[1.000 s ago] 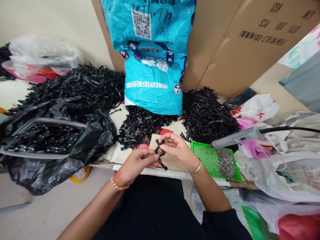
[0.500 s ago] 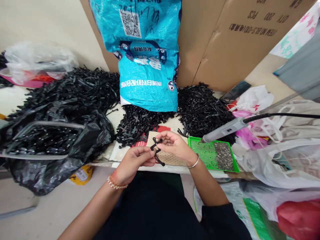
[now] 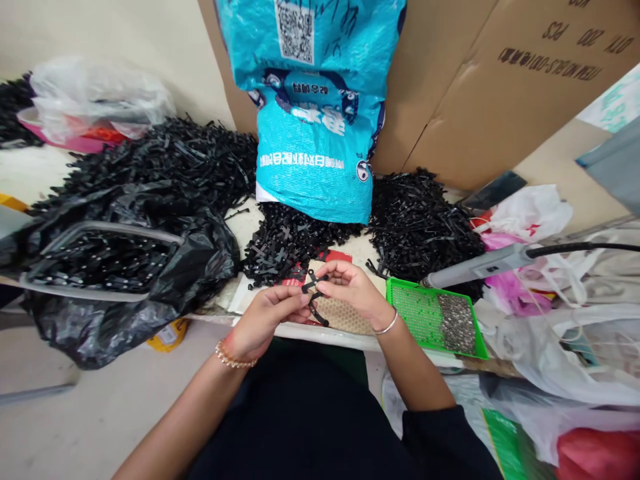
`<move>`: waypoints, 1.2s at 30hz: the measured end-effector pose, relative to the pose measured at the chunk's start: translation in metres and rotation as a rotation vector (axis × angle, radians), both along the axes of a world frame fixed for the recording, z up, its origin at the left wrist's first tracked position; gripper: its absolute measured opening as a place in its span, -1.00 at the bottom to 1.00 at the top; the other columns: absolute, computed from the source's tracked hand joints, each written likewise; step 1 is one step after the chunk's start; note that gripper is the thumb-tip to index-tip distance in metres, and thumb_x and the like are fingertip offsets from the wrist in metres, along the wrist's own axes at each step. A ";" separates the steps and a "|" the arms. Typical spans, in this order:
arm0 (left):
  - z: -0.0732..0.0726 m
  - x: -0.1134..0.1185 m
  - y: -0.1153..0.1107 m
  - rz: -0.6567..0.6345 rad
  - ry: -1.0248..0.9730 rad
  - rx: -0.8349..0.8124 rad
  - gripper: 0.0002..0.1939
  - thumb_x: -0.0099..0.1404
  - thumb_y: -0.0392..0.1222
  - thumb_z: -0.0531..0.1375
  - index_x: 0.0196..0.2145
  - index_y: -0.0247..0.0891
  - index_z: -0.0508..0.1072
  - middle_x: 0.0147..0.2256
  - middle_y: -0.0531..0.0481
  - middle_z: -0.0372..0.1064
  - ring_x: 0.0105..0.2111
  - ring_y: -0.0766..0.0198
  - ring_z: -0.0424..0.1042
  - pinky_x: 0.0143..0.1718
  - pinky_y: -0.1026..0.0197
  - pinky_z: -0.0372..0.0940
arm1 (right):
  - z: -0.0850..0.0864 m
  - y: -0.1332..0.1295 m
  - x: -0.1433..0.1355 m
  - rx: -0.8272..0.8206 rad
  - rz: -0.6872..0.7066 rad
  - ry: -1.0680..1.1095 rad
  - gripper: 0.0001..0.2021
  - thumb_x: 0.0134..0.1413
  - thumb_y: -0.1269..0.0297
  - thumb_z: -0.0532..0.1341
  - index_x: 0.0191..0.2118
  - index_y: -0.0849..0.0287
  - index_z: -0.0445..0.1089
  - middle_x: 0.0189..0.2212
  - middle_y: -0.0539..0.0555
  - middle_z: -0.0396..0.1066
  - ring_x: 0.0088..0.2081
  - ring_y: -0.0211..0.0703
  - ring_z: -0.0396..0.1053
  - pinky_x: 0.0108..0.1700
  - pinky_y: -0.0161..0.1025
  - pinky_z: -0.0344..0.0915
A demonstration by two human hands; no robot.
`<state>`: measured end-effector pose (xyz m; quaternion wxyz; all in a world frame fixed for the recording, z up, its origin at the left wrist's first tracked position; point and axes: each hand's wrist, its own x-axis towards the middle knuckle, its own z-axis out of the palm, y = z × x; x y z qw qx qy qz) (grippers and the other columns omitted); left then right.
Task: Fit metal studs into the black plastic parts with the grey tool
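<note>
Small black plastic strips with round ends (image 3: 319, 315) are pinched between my two hands over the front edge of the table. My left hand (image 3: 277, 312) grips one from the left, and its lower end curves down below the fingers. From the right, my right hand (image 3: 353, 292) holds the upper strip (image 3: 312, 279) between thumb and fingertips. The strips cross at the fingertips, and how they join is too small to tell. Under the hands lies a tan honeycomb-patterned pad (image 3: 345, 315).
Loose black strips are heaped behind (image 3: 285, 243), at right (image 3: 425, 223) and at left (image 3: 200, 157). A blue printed sack (image 3: 315, 160) stands behind. On the right, a grey corded tool (image 3: 480, 265) rests by a green tray (image 3: 415, 313) of small metal parts. A black bag (image 3: 200, 260) lines a frame at left.
The camera view has swung slightly left, so the surroundings sit further right. Both hands stay together with the black strips, whose angle has shifted only a little.
</note>
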<state>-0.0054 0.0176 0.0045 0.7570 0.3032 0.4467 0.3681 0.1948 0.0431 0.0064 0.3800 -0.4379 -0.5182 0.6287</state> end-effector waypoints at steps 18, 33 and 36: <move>-0.003 0.003 0.013 0.189 -0.062 -0.048 -0.51 -0.15 -0.12 0.58 -0.28 -0.32 0.55 -0.41 0.00 0.56 -0.47 0.33 0.51 -0.32 0.28 0.45 | -0.002 0.014 -0.009 -0.040 -0.052 0.053 -0.72 -0.07 0.16 0.46 -0.28 0.12 0.43 -0.31 -0.02 0.46 -0.36 -0.34 0.43 -0.31 -0.37 0.45; -0.024 -0.013 0.021 0.413 -0.284 0.000 -0.24 -0.29 -0.12 0.61 -0.12 -0.35 0.45 -0.50 -0.05 0.54 -0.58 0.28 0.46 -0.45 0.24 0.34 | -0.011 0.022 -0.038 -0.020 -0.209 -0.190 -0.61 -0.31 -0.04 0.51 -0.34 0.05 0.52 -0.36 0.12 0.52 -0.39 -0.05 0.54 -0.31 -0.15 0.58; -0.024 -0.019 0.021 0.471 -0.308 0.002 -0.22 -0.32 -0.09 0.62 -0.12 -0.40 0.52 -0.53 -0.02 0.50 -0.59 0.33 0.42 -0.44 0.26 0.32 | -0.013 0.022 -0.049 -0.013 -0.255 -0.221 -0.67 -0.35 -0.07 0.49 -0.39 -0.09 0.54 -0.33 0.19 0.55 -0.32 0.09 0.57 -0.28 -0.09 0.58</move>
